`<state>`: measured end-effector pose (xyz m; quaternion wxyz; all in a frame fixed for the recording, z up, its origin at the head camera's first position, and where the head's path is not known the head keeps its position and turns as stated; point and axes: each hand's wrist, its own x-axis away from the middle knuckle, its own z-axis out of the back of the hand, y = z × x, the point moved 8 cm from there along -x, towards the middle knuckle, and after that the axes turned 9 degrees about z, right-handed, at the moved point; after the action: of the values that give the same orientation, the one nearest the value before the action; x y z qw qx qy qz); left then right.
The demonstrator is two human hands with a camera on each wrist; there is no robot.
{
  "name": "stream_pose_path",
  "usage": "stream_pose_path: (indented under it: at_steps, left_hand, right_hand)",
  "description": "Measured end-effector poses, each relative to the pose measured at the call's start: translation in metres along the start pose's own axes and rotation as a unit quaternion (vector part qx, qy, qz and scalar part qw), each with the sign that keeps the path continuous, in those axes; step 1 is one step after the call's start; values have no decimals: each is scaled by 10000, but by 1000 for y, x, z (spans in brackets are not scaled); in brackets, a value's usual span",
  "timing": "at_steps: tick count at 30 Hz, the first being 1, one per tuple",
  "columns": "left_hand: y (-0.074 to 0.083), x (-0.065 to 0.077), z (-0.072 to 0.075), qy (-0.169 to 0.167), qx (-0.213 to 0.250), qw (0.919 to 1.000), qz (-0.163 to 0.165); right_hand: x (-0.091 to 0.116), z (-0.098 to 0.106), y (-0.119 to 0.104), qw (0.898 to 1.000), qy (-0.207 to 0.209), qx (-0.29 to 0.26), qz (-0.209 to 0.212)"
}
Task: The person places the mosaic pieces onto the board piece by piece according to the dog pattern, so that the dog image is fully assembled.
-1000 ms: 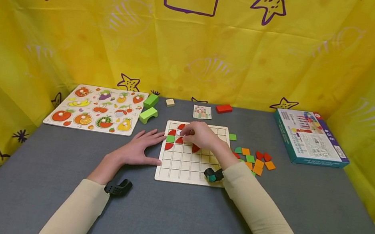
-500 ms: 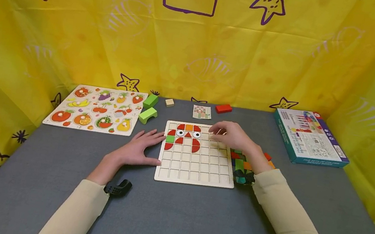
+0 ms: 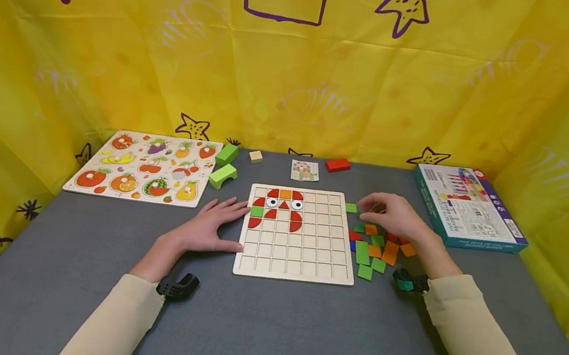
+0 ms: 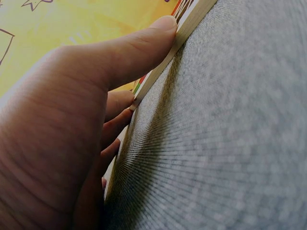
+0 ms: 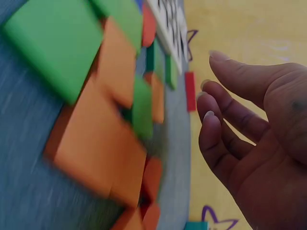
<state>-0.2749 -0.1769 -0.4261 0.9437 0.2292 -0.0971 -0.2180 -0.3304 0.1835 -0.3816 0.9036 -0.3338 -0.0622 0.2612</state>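
Note:
A pale wooden grid board (image 3: 300, 256) lies in the middle of the table. In its upper left sit red quarter-round tiles, an orange tile (image 3: 286, 193), a green tile (image 3: 256, 211) and two white eye tiles (image 3: 297, 205). My left hand (image 3: 213, 229) is spread flat, its thumb and fingertips at the board's left edge; the left wrist view shows the thumb (image 4: 144, 50) along that edge. To the right of the board, my right hand (image 3: 395, 215) hovers over a pile of loose tiles (image 3: 390, 253). Its fingers are loosely bent, and the right wrist view shows nothing between them.
A fruit puzzle board (image 3: 143, 165) lies at left, with green blocks (image 3: 223, 176) beside it. Behind the grid are a beige block (image 3: 256, 156), a small pattern card (image 3: 305, 171) and a red block (image 3: 338, 165). At right rests a teal game box (image 3: 470, 208).
My right hand has moved right, from the upper left of the grid to over the loose tiles. A white eye tile it was fingering now lies in the grid. My left hand stays put.

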Motion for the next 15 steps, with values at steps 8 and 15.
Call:
stream_pose_path:
  at_steps: [8,15]
  left_hand:
    - [1,0,0,5,10,10000,-26]
    - [1,1,0,38,29,10000,-54]
  right_hand:
    - [24,8,21,9995,-170,177,-177]
    - [39,12,35,9990,-242,365,-129]
